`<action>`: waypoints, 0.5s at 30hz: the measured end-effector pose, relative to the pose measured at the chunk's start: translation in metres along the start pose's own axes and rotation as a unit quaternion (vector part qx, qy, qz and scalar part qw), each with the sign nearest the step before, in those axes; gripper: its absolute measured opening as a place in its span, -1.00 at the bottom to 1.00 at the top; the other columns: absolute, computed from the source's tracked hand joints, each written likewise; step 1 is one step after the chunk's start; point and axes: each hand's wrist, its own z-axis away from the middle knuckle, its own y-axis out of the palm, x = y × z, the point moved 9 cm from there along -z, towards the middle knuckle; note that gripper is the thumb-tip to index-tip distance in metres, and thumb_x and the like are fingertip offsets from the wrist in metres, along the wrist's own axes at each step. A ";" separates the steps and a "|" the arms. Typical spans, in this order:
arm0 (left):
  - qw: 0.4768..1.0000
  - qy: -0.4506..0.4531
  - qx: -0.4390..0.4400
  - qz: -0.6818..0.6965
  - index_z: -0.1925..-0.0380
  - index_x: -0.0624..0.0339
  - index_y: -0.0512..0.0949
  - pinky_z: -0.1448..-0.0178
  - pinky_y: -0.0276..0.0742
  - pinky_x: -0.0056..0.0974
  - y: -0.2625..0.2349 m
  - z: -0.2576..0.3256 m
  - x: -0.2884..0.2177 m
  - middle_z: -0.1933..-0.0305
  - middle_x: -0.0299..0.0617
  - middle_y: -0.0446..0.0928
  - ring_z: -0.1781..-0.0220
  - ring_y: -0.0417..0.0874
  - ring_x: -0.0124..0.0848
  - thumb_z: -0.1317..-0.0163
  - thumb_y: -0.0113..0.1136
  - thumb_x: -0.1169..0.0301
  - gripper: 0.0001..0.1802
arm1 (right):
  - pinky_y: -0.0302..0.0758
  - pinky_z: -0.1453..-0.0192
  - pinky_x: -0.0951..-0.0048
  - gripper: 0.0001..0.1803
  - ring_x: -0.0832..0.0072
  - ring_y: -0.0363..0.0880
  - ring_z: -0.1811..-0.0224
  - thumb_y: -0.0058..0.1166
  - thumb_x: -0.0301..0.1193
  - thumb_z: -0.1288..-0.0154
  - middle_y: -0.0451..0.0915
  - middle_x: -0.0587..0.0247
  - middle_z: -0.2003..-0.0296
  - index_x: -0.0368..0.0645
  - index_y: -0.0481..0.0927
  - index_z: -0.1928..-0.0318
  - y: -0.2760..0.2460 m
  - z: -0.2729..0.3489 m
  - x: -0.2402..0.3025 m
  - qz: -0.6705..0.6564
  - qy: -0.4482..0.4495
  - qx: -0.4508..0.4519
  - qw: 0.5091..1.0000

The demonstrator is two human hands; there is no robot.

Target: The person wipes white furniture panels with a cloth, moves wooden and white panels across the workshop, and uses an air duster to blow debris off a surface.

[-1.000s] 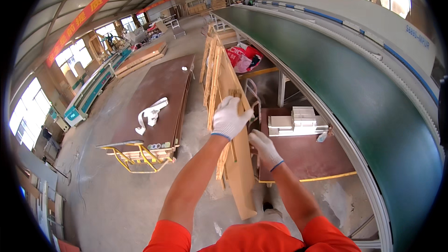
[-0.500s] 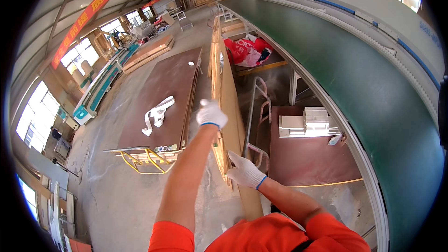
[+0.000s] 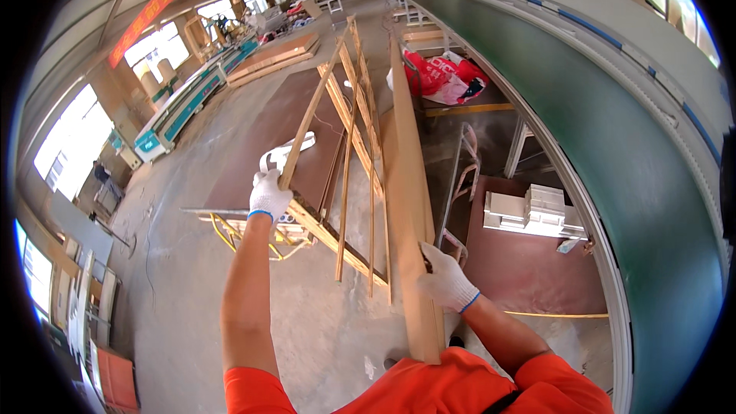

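My left hand (image 3: 269, 194), in a white glove, grips a bar of a wooden slat frame (image 3: 354, 146) that leans tilted away from a tall wooden board (image 3: 407, 184). My right hand (image 3: 445, 284), also gloved, holds the edge of that upright board low down. The board stands on edge on the concrete floor, its bottom end near my feet. The frame's lower corner rests on the floor between my two arms.
A brown panel (image 3: 287, 146) lies on a yellow trolley (image 3: 253, 230) at left. White blocks (image 3: 529, 211) sit on a brown sheet (image 3: 529, 276) at right, beside a long green surface (image 3: 613, 146). A metal stand (image 3: 460, 176) is behind the board. Machines (image 3: 180, 111) line the far left.
My left hand has pulled the slat frame away from the board, so it now leans out to the left. My right hand has stayed low on the board's edge.
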 end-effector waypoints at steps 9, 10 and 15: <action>0.990 0.005 0.017 0.141 -0.20 0.31 0.46 -0.38 0.42 -0.06 0.018 0.014 -0.023 -0.26 0.32 0.32 -0.27 0.44 0.23 0.05 0.23 0.52 -0.32 | 0.60 0.10 0.31 -0.57 0.26 0.70 0.20 0.10 -0.51 -0.14 0.71 -0.02 0.25 -0.41 0.59 -0.04 -0.047 -0.021 0.025 0.078 0.082 -0.058 0.992; 0.990 0.020 0.006 0.137 -0.20 0.33 0.44 -0.32 0.48 -0.04 0.017 0.017 -0.018 -0.28 0.34 0.28 -0.22 0.50 0.26 0.02 0.18 0.55 -0.35 | 0.61 0.13 0.24 -0.59 0.15 0.73 0.22 0.10 -0.49 -0.12 0.72 -0.11 0.27 -0.41 0.62 0.01 -0.049 -0.028 0.033 0.108 0.071 -0.062 0.990; 0.979 0.037 0.002 0.201 -0.19 0.30 0.47 -0.39 0.45 -0.10 0.033 0.025 -0.041 -0.36 0.26 0.25 -0.28 0.48 0.17 0.00 0.19 0.56 -0.37 | 0.59 0.16 0.12 -0.61 -0.09 0.71 0.17 0.13 -0.38 -0.10 0.66 -0.36 0.27 -0.49 0.63 0.16 -0.084 -0.070 0.037 0.366 0.097 -0.072 0.923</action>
